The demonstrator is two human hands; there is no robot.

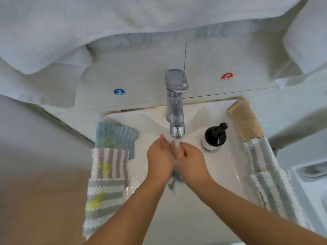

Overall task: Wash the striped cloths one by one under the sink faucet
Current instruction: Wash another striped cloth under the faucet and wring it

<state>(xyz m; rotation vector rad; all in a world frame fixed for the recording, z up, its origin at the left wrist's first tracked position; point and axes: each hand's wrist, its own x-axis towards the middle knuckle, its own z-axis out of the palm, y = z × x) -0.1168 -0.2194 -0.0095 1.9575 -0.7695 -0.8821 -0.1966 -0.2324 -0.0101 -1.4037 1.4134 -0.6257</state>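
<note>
**Both hands rubbed 1 striped cloth under the running faucet**

You had your left hand [160, 159] and right hand [190, 162] pressed together over the sink [221, 175], directly below the faucet [176, 103] spout, water [177, 145] falling between them. Both hands were clenched around a wet grey-blue cloth [174, 180]; only its bunched lower end showed, hanging under your palms. Left fingers pointed up toward the spout, right fingers curled over the cloth.

On the sink's left rim you had 3 cloths overlapping in a row: a blue ribbed cloth [116, 137] farthest back, a purple-striped cloth [110, 163] in the middle, a grey-striped cloth [103, 200] nearest, its end draped over the front edge. All 3 carried yellow stains.

On the right rim lay a beige cloth [245, 119] at the back and 2 pale blue-and-white striped cloths [269, 177] in front of it, overlapping.

A black pump bottle [214, 137] stood upright on the sink just right of the faucet. Blue COLD sticker [119, 92] sat left of the faucet, red HOT sticker [226, 77] right. White towels [88, 23] hung above.
</note>
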